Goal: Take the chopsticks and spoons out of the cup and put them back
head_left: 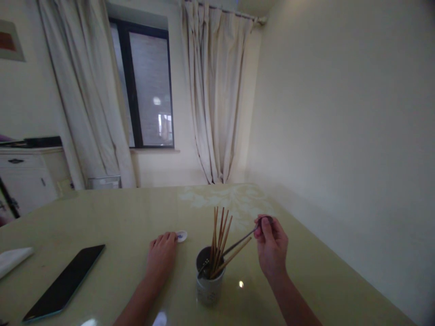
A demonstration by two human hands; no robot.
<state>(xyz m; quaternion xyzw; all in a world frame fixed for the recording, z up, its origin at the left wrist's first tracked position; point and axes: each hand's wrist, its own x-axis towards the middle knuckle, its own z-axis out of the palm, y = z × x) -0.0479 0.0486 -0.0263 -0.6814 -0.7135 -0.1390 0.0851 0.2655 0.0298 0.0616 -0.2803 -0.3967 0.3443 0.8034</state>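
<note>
My right hand (271, 244) pinches the bowl end of a dark metal spoon (243, 240), whose handle slants down into a grey utensil cup (210, 283). Several wooden chopsticks (219, 244) stand fanned out in that cup. My left hand (162, 254) rests flat on the glossy pale green table (112, 226) just left of the cup, fingers together. Its fingertips lie close to a small white disc with blue marks (181, 236); I cannot tell whether they touch it.
A dark phone or tablet (64, 283) lies flat at the near left, with a white folded cloth (12, 260) at the left edge. The table's right edge runs near a bare wall. Curtains, a window and a white cabinet (23, 176) stand beyond.
</note>
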